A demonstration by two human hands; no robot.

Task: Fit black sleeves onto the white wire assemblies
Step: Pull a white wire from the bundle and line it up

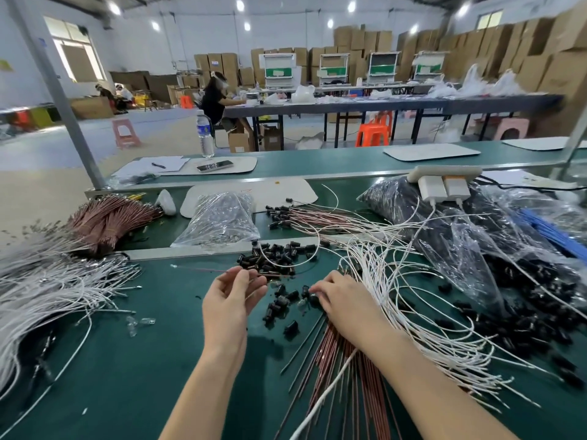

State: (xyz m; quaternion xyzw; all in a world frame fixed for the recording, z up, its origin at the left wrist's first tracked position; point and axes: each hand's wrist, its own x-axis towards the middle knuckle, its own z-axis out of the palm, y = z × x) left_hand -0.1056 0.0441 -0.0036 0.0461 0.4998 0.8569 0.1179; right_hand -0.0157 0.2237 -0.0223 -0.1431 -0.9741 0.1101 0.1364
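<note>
My left hand pinches a thin reddish wire that runs out to the left, with its metal tip over the green table. My right hand reaches with curled fingers into loose black sleeves and touches one at its fingertips. A bigger heap of black sleeves lies just beyond both hands. White wire assemblies fan out to the right of my right hand, and another bundle of white wires lies at the left. Copper-coloured wires lie under my right forearm.
The green table carries a clear bag of small parts, large bags of black sleeves, a power strip with chargers and a copper wire bundle. A water bottle and a phone are on the far belt.
</note>
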